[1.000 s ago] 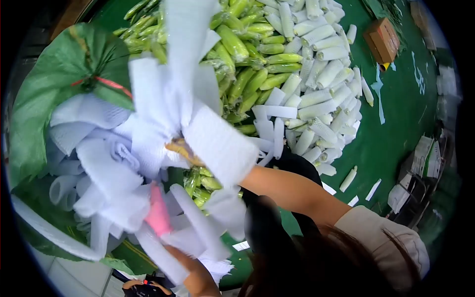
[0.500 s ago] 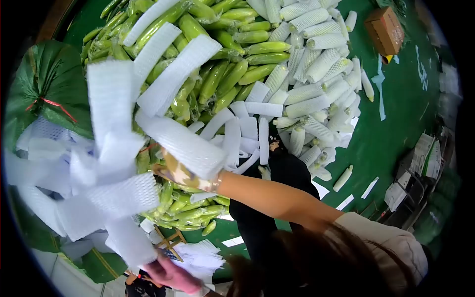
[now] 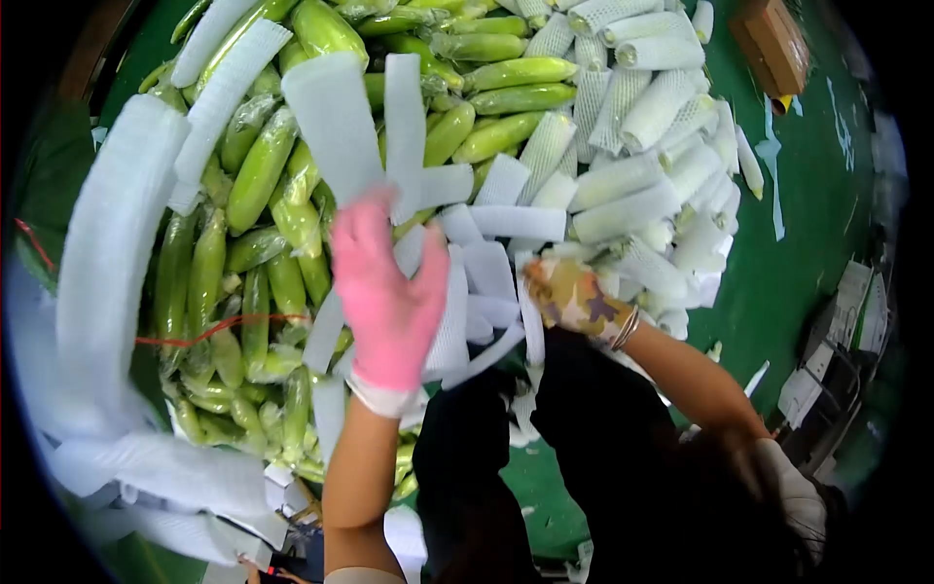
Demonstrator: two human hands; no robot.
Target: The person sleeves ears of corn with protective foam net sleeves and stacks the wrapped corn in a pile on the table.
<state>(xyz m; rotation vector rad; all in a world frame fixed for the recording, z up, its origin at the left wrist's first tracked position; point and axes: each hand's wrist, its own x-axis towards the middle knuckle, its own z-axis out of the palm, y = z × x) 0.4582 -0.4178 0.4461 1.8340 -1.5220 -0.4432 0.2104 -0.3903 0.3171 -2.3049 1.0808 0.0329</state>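
Left hand: the pink-gloved left hand [image 3: 389, 297] is at the centre-left of the frame, part open, thumb spread away from the loosely bent fingers; the fingers are blurred, so I cannot tell whether they grip anything
At its fingertips: the lower end of a broad white foam net sleeve [image 3: 336, 127], lying aslant over the green vegetables, with a narrow foam sleeve [image 3: 404, 127] just to its right
Right hand: the camouflage-gloved right hand [image 3: 576, 295] is right of centre, fingers bent down over the top of a thin foam strip [image 3: 531, 316]; whether it is gripped I cannot tell
Around the hands: flat foam sleeves [image 3: 486, 268] overlap between the two gloves, above the dark-clad legs [image 3: 472, 477]
Left and upper middle: long green vegetables in clear film [image 3: 258, 175], heaped, a red string [image 3: 214, 328] across them
Upper right: a pile of net-sleeved vegetables [image 3: 628, 209]
Far left: a large, blurred foam sleeve [image 3: 112, 243]
Top right corner: a cardboard box [image 3: 769, 44] on the green floor [image 3: 720, 292]
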